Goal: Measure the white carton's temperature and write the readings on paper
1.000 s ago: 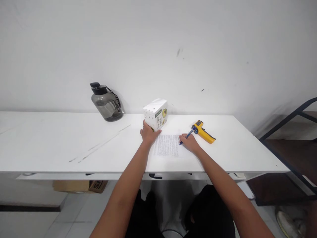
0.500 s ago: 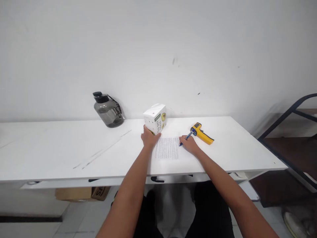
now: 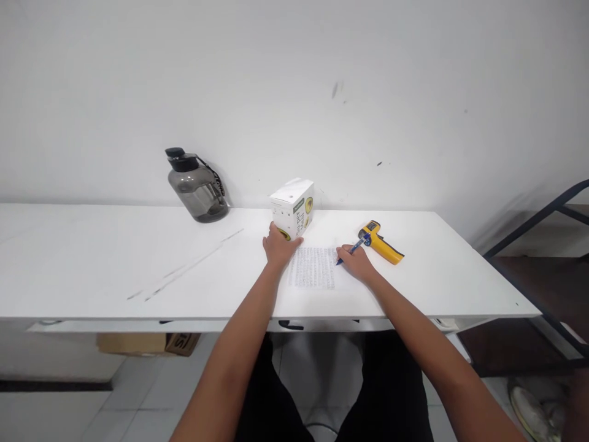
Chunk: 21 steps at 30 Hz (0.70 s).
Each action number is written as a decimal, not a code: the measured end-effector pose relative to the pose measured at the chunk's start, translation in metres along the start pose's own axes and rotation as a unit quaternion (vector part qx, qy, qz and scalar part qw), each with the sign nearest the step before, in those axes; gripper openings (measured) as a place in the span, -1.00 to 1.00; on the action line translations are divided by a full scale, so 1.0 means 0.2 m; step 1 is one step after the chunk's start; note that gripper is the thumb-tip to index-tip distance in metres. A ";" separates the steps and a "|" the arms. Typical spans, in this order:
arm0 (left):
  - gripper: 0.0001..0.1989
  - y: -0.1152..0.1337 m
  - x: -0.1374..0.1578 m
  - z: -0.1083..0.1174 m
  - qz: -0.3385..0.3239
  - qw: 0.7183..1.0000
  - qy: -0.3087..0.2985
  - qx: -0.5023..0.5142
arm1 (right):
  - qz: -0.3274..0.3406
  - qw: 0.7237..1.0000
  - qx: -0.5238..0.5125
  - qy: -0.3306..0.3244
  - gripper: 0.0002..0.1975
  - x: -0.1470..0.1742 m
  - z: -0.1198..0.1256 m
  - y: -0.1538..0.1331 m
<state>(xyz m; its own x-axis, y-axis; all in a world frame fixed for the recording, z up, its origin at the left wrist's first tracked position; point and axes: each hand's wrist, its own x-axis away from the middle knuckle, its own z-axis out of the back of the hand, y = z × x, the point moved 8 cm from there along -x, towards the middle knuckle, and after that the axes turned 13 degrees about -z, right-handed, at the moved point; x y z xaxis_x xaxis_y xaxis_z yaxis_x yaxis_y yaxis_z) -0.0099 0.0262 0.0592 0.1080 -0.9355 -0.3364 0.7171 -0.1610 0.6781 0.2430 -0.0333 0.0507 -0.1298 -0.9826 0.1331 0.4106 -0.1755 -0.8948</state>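
Observation:
My left hand [image 3: 279, 247] is wrapped round the lower near end of a white box [image 3: 288, 212] printed with avocados and "Super Meal", which stands on the white table. Between my fingers and thumb, my right hand [image 3: 355, 262] grips a blue pen [image 3: 356, 245], its tip close to the right edge of a sheet of paper [image 3: 313, 269] covered in handwriting. The sheet lies flat between both hands, and its outline blends into the tabletop. Just beyond my right hand lies a yellow infrared thermometer gun [image 3: 385, 247], on its side.
A dark translucent water bottle [image 3: 197, 190] with a strap stands at the back left by the wall. The white table [image 3: 92, 264] has dark streaks. A cardboard box [image 3: 138, 344] sits below it, and a dark metal frame [image 3: 543, 221] stands at the right.
The camera view has shifted slightly, so the table and the things on it appear moved. Left hand stays on the box; right hand still holds the pen near the sheet's right edge.

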 end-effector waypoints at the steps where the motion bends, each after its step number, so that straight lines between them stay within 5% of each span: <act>1: -0.13 0.00 0.00 0.00 0.005 1.000 -0.002 0.008 | 0.001 1.000 0.001 0.001 -0.66 0.00 0.00 0.00; 21: -0.11 -0.01 -0.02 -0.01 0.013 1.000 -0.009 0.004 | 0.002 1.000 0.004 0.016 -0.64 -0.02 0.01 0.02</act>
<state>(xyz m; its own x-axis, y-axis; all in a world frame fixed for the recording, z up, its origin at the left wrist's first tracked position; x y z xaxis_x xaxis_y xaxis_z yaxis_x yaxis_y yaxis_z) -0.0100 0.0301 0.0579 0.1141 -0.9447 -0.3073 0.7091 -0.1392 0.6912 0.2464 -0.0308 0.0478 -0.1565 -0.9809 0.1159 0.4185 -0.1722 -0.8917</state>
